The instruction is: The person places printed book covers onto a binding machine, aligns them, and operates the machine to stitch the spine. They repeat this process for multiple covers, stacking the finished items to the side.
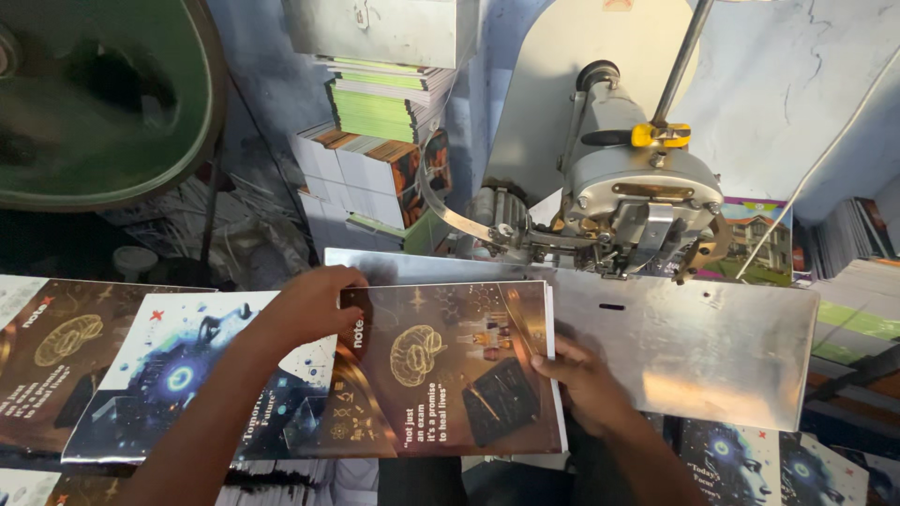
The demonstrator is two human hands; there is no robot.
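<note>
Head view: a person squares a brown, brain-printed notebook cover (441, 370) on the shiny metal plate (712, 347) of a stitching machine (628, 201). Left hand (314, 305) presses flat on the cover's far left corner, fingers spread and gripping nothing; right hand (586, 379) pinches its right edge, thumb on top, fingers beneath. The cover lies at the plate's near left corner, overlapping a blue cover (178, 375) on the counter to the left. Stacked booklets (375, 159) stand behind. Done well, the step likely calls for keeping the edges flush and the sheets flat under the stitching head, fingers clear of it.
</note>
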